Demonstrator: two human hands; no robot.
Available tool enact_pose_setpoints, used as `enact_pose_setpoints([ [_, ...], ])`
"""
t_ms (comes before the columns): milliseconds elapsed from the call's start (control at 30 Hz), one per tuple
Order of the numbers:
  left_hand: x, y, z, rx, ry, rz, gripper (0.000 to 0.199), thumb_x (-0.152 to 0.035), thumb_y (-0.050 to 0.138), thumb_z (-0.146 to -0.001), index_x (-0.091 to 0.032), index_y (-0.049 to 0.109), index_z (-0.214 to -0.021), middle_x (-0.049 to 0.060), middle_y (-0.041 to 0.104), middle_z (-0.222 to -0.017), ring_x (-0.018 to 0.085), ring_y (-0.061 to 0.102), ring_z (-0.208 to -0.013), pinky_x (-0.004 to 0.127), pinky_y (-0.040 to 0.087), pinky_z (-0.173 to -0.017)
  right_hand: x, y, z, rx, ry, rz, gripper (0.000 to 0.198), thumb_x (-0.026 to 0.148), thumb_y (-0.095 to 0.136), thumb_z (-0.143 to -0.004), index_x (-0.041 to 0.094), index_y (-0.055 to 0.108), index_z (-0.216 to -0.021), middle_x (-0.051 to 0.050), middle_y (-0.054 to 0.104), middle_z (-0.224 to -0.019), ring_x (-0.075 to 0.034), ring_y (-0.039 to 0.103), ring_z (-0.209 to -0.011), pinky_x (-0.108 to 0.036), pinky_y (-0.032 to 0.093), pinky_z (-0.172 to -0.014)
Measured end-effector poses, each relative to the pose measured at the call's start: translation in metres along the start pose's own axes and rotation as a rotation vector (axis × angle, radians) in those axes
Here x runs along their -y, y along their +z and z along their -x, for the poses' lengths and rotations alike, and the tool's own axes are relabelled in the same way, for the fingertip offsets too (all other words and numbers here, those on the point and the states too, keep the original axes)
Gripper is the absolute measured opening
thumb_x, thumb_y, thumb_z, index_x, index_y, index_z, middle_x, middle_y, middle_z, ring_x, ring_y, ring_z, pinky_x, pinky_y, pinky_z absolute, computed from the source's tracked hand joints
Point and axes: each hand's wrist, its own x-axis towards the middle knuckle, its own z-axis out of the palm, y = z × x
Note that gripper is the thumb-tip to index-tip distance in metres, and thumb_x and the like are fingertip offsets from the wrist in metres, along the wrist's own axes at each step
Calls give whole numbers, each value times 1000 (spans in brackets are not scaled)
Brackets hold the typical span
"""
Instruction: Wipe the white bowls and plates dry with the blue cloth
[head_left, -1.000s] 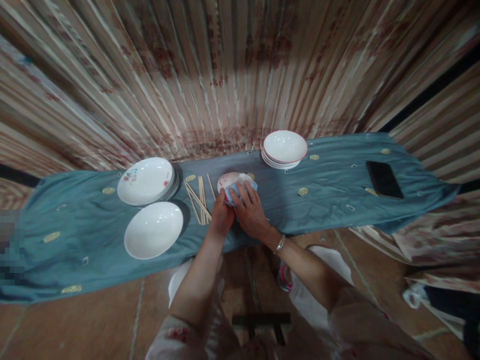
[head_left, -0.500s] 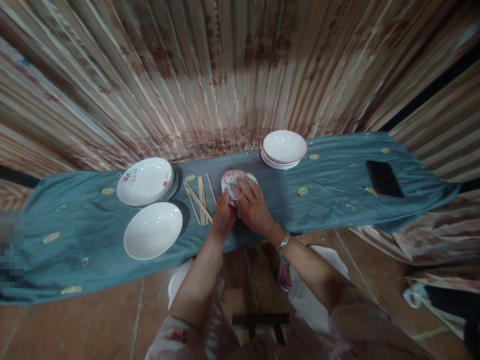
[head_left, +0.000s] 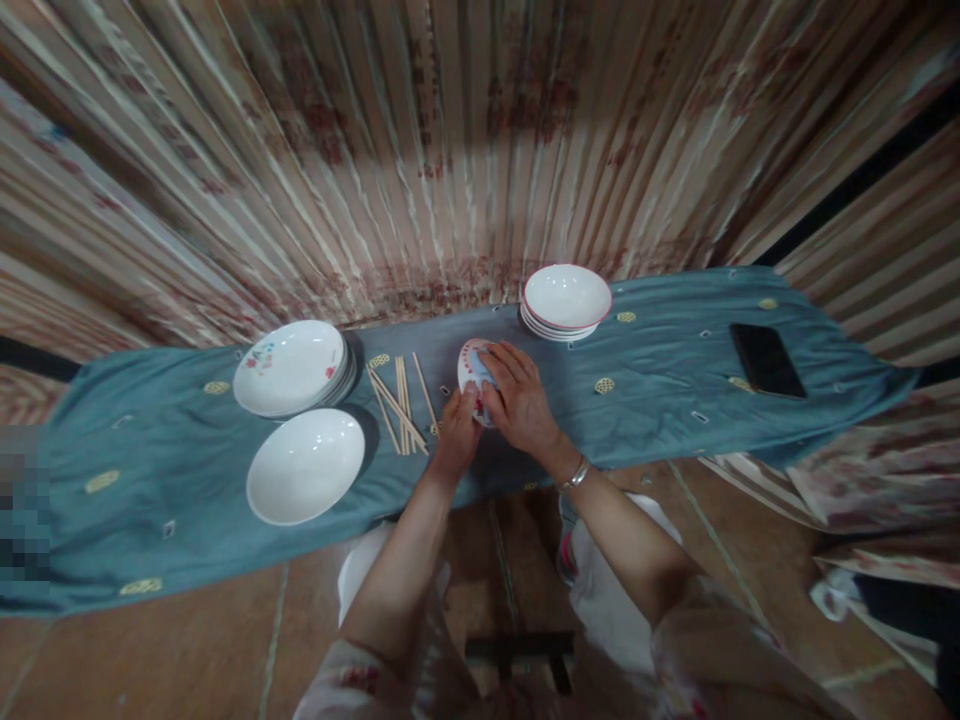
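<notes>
Between my hands, above the table's front part, is a small white bowl (head_left: 466, 372) with a red pattern, turned on its side. My left hand (head_left: 458, 436) grips its near left edge, thumb on the surface. A pale blue cloth (head_left: 481, 366) is pressed on the bowl under the fingers of my right hand (head_left: 523, 402); most of the cloth is hidden. Just left of my left hand lie several wooden chopsticks (head_left: 403, 405), some crossed, one apart from the rest.
At left stands a stack of flower-patterned plates (head_left: 289, 368), with a large white bowl (head_left: 306, 467) in front. Red-rimmed bowls (head_left: 568, 298) are stacked at the back. A black phone (head_left: 767, 360) lies at right on the green tablecloth (head_left: 652, 400). A curtain (head_left: 480, 150) hangs behind.
The small bowl has turned and tilted more onto its side and shifted slightly right. My hands have moved a little right with it; the right hand has shifted over its surface.
</notes>
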Motion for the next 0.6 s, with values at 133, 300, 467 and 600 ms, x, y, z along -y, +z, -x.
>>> enact_pose_setpoints([
  [133,-10,6,2,20,-147,154,37,-48,50,-93,-18,67,-105,13,71,-104,25,65,-102,40,53,-92,-5,-1,-5,-48,37,-37,42,28,39,-98,13,55,-133,-16,58,-137,-27,44,-136,-52,34,-115],
  [300,-19,11,4,-22,-236,242,25,-41,61,-88,-18,69,-95,11,69,-101,26,63,-104,39,52,-93,-14,-5,-11,-62,141,-122,42,32,37,-98,15,58,-130,-15,62,-132,-24,53,-128,-46,39,-113],
  [467,-31,14,6,-15,-275,372,15,-33,64,-87,-20,71,-86,11,71,-101,29,57,-118,40,43,-107,-21,-9,-17,-54,283,-238,43,38,36,-98,16,62,-124,-12,68,-122,-24,62,-113,-39,48,-101],
  [600,-32,17,7,17,-315,499,18,-33,61,-89,-18,72,-90,11,71,-101,30,56,-122,41,43,-109,-24,-12,-19,-58,341,-308,43,40,39,-97,16,65,-120,-11,71,-116,-22,65,-101,-34,50,-92],
])
